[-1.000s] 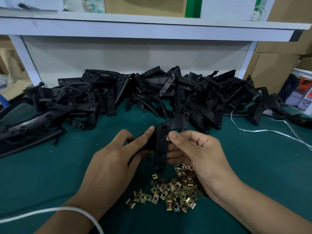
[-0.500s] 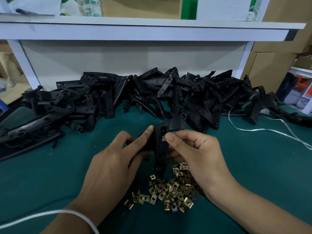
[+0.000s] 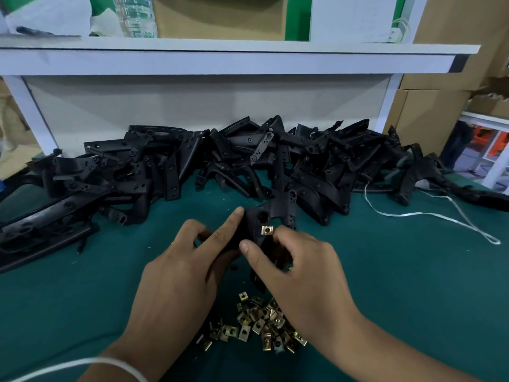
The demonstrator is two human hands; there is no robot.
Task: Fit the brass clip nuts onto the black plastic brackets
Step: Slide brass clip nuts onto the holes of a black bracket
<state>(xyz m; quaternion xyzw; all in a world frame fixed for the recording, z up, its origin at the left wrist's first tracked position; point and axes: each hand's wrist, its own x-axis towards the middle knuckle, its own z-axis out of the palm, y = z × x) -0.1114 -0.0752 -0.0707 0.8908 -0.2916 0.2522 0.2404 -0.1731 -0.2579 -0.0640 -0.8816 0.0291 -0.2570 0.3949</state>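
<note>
- Left hand wrapped round the left side of a black plastic bracket, index finger stretched along its upper edge, other fingers curled beneath
- Right hand just beside it, thumb pressed against the bracket's lower face, fingers curled round the bracket's right edge
- Bracket held up off the bench between both hands, its lower end hanging down toward the loose nuts
- One brass clip nut seated on the bracket's edge, just below a round hole and touching the right hand's index fingertip
- Heap of loose brass clip nuts lying on the green bench surface directly below the hands, partly hidden under the right wrist
- White band looped across the left wrist at the bottom edge of view
- Long pile of black plastic brackets stretched across the back of the bench, from far left to far right, well beyond the hands
- White strap trailing over the bench on the right, near the pile's right end
- White shelf spanning above the pile, carrying a plastic bottle and a cardboard box
- More cardboard boxes stacked at the right, beside the shelf's upright
</note>
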